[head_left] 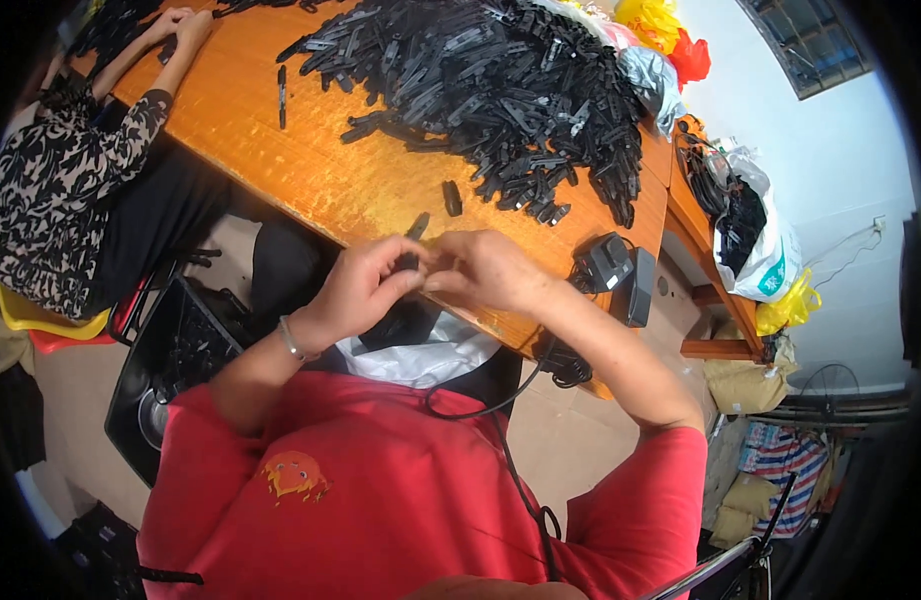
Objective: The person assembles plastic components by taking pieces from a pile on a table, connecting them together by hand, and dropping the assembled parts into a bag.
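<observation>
Left hand (365,287) has a small black plastic piece (408,262) pinched by the near edge of the surface (230,115); right hand (485,272) fingertips are bunched close, can't tell if gripping, probably steadying it. Black parts heap (490,90) sits beyond, presumably for easy reach.

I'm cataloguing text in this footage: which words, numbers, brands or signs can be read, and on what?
White plastic bag: green-patch lettering, not copied here.
Upper yellow plastic bag: any print too blurred to read.
Black plastic parts: any markings too small to read.
Red shirt: orange cartoon print, no words visible.
</observation>
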Action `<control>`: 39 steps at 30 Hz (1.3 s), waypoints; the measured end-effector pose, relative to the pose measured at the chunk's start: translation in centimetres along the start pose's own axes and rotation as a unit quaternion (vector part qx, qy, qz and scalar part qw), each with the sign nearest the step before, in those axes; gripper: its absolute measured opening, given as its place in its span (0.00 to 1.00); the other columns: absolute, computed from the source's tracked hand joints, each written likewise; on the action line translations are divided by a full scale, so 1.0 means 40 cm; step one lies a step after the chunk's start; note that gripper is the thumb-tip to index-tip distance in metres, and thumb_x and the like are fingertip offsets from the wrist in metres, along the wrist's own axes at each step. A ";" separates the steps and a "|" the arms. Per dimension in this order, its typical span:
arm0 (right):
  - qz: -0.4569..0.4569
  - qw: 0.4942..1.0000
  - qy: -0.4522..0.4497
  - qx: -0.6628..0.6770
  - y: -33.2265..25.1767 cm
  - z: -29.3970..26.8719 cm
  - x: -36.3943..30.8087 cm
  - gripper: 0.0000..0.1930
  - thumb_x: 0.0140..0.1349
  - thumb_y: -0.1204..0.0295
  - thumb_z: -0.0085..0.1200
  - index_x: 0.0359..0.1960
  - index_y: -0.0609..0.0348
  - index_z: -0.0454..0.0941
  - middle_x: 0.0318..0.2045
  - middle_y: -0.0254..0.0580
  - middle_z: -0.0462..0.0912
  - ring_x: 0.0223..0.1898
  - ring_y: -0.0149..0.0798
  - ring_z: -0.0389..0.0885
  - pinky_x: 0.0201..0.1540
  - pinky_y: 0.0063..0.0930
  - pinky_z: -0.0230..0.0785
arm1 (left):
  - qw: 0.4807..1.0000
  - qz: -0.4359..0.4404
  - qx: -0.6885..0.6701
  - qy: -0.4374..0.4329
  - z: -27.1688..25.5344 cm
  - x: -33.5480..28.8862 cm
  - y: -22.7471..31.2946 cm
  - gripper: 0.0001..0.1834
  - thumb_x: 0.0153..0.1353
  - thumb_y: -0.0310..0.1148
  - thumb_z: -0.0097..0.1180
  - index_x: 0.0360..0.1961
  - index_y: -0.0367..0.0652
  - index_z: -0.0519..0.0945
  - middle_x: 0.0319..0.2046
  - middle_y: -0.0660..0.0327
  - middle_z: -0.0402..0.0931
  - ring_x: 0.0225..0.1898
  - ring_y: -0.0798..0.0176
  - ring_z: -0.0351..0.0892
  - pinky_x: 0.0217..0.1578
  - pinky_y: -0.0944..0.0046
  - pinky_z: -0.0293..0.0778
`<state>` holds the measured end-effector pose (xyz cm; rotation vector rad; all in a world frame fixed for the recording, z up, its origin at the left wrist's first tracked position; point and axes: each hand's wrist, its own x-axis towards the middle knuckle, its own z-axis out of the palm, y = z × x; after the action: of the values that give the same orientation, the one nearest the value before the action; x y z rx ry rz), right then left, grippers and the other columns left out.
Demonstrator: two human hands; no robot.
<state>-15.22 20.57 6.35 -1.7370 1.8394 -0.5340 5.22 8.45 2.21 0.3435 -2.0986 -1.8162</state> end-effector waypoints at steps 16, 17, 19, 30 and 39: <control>0.011 0.971 0.139 -0.194 -0.018 0.103 0.111 0.18 0.63 0.57 0.66 0.36 0.63 0.80 0.27 0.56 0.85 0.31 0.59 0.87 0.36 0.49 0.80 | 0.880 0.226 0.386 0.160 -0.098 0.277 -0.076 0.09 0.63 0.23 0.62 0.44 0.36 0.84 0.41 0.53 0.80 0.47 0.44 0.80 0.48 0.51 0.78; 0.011 0.970 0.140 -0.196 -0.021 0.095 0.108 0.18 0.63 0.57 0.66 0.36 0.63 0.80 0.27 0.56 0.85 0.31 0.59 0.87 0.36 0.49 0.80 | 0.880 0.228 0.385 0.161 -0.096 0.308 -0.084 0.09 0.63 0.23 0.62 0.44 0.36 0.84 0.41 0.53 0.80 0.47 0.44 0.80 0.48 0.51 0.78; 0.040 0.969 0.102 -0.220 -0.031 0.070 0.098 0.16 0.65 0.62 0.64 0.38 0.64 0.78 0.29 0.56 0.86 0.31 0.58 0.88 0.36 0.49 0.80 | 0.848 0.202 0.469 0.139 -0.093 0.366 -0.117 0.11 0.62 0.24 0.63 0.46 0.37 0.84 0.42 0.54 0.79 0.50 0.47 0.78 0.49 0.51 0.77; 0.103 0.971 0.107 -0.186 0.058 0.049 0.061 0.15 0.66 0.65 0.59 0.41 0.67 0.76 0.32 0.60 0.87 0.35 0.61 0.88 0.41 0.51 0.81 | 0.918 0.001 0.387 0.090 -0.115 0.359 -0.092 0.09 0.60 0.35 0.69 0.36 0.40 0.89 0.30 0.50 0.86 0.38 0.44 0.86 0.43 0.47 0.79; 0.062 0.975 0.111 -0.185 0.058 0.024 0.031 0.14 0.63 0.62 0.62 0.35 0.64 0.83 0.35 0.61 0.86 0.39 0.61 0.87 0.46 0.51 0.80 | 0.883 0.090 0.450 0.097 -0.108 0.301 -0.066 0.12 0.61 0.32 0.68 0.42 0.37 0.87 0.41 0.49 0.81 0.43 0.40 0.83 0.45 0.46 0.78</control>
<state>-16.41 19.62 4.02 -1.8366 2.3087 -0.3645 -4.11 -0.67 1.35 0.4949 -2.5781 -0.5644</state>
